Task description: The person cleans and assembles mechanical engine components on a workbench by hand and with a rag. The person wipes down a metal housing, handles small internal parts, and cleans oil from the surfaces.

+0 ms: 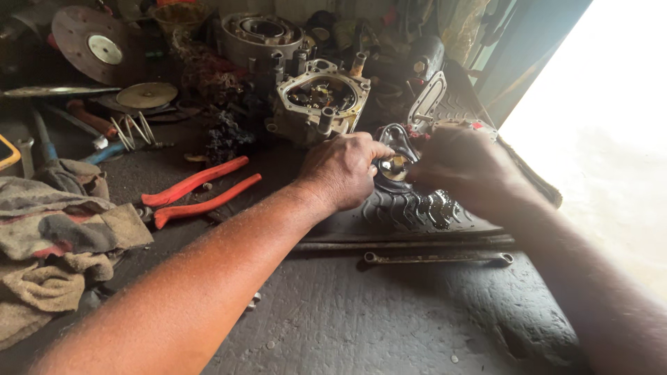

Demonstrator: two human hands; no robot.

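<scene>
— Where are the hands?

— Both are on a small metal part with a brass-coloured centre, lying on a ribbed black mat at about two o'clock from the middle of the worktop. The left hand lies over its nine o'clock side, fingers curled down onto the rim. The right hand closes in from three o'clock.

— How tight is each grip?

— The left grip looks mostly closed, knuckles up, pressing or pinching the edge of the part. The right one I cannot tell: its fingertips are in shadow behind the hand.

— How would you do this well?

— I'd say keep the left hand as the steadying one, pushing the part flat into the mat so it cannot turn, and let the right do the fine work at the centre. Small loose pieces could roll into the mat's ribs, so keep movements short.

— Anything close enough to knock?

— An open engine casing stands just beyond at twelve o'clock. Orange-handled pliers lie at nine o'clock, a long spanner at six, and rags well off to the left.
</scene>
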